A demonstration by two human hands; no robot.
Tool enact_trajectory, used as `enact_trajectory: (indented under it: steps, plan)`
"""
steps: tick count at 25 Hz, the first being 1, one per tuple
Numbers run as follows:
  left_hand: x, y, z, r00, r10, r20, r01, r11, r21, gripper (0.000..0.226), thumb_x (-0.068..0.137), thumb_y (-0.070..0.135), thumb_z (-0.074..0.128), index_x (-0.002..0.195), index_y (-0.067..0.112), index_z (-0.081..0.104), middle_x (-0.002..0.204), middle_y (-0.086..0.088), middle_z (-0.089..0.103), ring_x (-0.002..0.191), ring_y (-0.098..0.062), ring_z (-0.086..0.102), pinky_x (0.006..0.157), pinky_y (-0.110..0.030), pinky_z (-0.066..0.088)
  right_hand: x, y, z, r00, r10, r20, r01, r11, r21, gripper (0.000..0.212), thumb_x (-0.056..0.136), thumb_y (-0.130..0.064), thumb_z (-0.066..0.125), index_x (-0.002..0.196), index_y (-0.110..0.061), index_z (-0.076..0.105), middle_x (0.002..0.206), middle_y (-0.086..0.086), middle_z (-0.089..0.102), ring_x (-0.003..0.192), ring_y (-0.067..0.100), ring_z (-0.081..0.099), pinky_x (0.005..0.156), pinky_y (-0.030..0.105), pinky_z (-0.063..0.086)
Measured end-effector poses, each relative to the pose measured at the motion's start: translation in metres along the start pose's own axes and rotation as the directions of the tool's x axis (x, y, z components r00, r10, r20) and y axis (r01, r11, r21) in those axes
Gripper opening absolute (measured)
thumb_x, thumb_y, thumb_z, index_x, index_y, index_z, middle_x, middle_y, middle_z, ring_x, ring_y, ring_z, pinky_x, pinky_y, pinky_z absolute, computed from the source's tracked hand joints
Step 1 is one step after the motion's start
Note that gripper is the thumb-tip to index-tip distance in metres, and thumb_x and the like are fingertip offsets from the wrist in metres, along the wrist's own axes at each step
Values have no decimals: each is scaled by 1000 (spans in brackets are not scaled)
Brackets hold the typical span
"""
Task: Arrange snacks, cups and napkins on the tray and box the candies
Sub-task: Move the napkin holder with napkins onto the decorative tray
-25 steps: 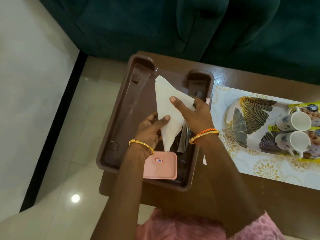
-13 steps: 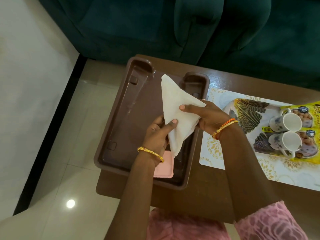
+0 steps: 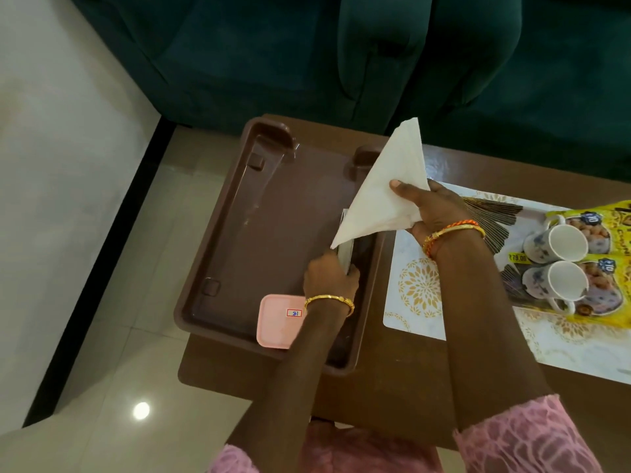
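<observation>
My right hand (image 3: 435, 213) pinches a white napkin (image 3: 386, 192) folded into a triangle and holds it up over the right rim of the brown plastic tray (image 3: 273, 216). Lower down, my left hand (image 3: 329, 279) is closed around a thin silvery holder (image 3: 345, 250) that stands in the tray's right side, just under the napkin's lower tip. A pink box (image 3: 276, 322) with a small sticker lies in the tray's near corner, partly covered by my left wrist. At the right, two white cups (image 3: 560, 261) lie on yellow snack packs (image 3: 614, 213) on a fan-patterned serving tray (image 3: 491, 208).
Everything sits on a brown wooden table (image 3: 392, 397), with a white and gold placemat (image 3: 420, 288) under the patterned tray. A dark green sofa (image 3: 341, 63) stands right behind the table. The brown tray overhangs the table's left edge above a glossy tiled floor (image 3: 102, 370).
My right hand has carried the napkin up and to the right. My left hand has let go of the napkin and dropped onto the silvery holder in the brown tray.
</observation>
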State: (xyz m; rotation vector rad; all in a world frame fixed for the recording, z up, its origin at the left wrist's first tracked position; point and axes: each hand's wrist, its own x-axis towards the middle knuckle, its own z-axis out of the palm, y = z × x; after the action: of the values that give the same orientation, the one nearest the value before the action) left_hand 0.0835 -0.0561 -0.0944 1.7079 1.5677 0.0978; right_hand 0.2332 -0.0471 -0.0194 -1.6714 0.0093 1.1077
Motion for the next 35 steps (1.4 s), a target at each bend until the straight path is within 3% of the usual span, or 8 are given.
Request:
enact_trajectory:
  steps: [6, 10, 13, 15, 21, 28, 31, 35]
  plan:
    - [34, -4, -51, 967, 252, 34, -254, 952, 172, 37, 78, 23, 66, 112, 10, 61, 108, -18, 68, 99, -39, 61, 86, -43, 50, -11, -34, 8, 936, -310, 167, 328, 940, -96, 18, 83, -1, 63, 97, -11, 59, 97, 4, 62, 99, 21, 61, 87, 38, 54]
    - [58, -25, -76, 922, 338, 188, -371, 910, 183, 38, 77, 16, 69, 113, 7, 61, 109, -18, 67, 101, -35, 61, 86, -33, 46, -29, -52, 18, 632, -599, 492, 772, 440, -458, 19, 80, -4, 66, 97, -13, 68, 83, -7, 61, 74, 1, 56, 65, 20, 44]
    - [62, -40, -77, 922, 325, 211, -359, 920, 153, 47, 76, 17, 72, 119, 6, 58, 115, -16, 66, 107, -30, 60, 89, -27, 42, -31, -38, 37, 538, -458, 708, 794, -9, -608, 21, 82, -5, 60, 98, -13, 70, 95, 6, 63, 88, 20, 54, 72, 31, 41]
    - [61, -48, -75, 949, 268, 167, -286, 953, 94, 56, 73, 18, 76, 124, 7, 55, 122, -15, 63, 113, -28, 57, 93, -23, 39, -28, -23, 46, 532, -328, 781, 794, -127, -594, 24, 83, -4, 57, 102, -13, 69, 101, 9, 64, 97, 26, 56, 78, 35, 45]
    - [49, -78, -68, 996, 78, 51, -81, 994, 77, 76, 65, 13, 81, 132, 8, 44, 128, -13, 58, 117, -29, 55, 96, -30, 42, -15, 12, 63, 581, -201, 789, 747, -254, -615, 27, 84, -7, 56, 106, -17, 67, 108, 8, 66, 101, 27, 58, 84, 35, 48]
    - [45, -93, -66, 993, -86, -85, 47, 923, -382, 95, 64, -2, 79, 141, 7, 24, 123, -16, 60, 109, -24, 59, 84, -15, 45, -12, 29, 90, 623, -113, 774, 762, -138, -633, 27, 83, -7, 61, 108, -17, 63, 113, 10, 64, 103, 27, 58, 85, 38, 51]
    - [41, -98, -71, 984, -124, -132, 29, 826, -563, 113, 61, -11, 77, 146, 24, 10, 124, -12, 53, 111, -23, 56, 89, -32, 51, -7, 31, 97, 613, -77, 786, 770, -165, -617, 24, 83, -8, 61, 107, -14, 64, 113, 11, 60, 105, 28, 55, 83, 34, 46]
    - [37, -101, -73, 981, 73, -182, -134, 927, -350, 103, 58, -2, 82, 142, 21, 27, 139, -11, 42, 124, -24, 47, 99, -40, 46, -5, 37, 103, 597, -40, 801, 765, -271, -584, 20, 85, -12, 60, 103, -15, 67, 112, 12, 57, 108, 30, 52, 91, 38, 46]
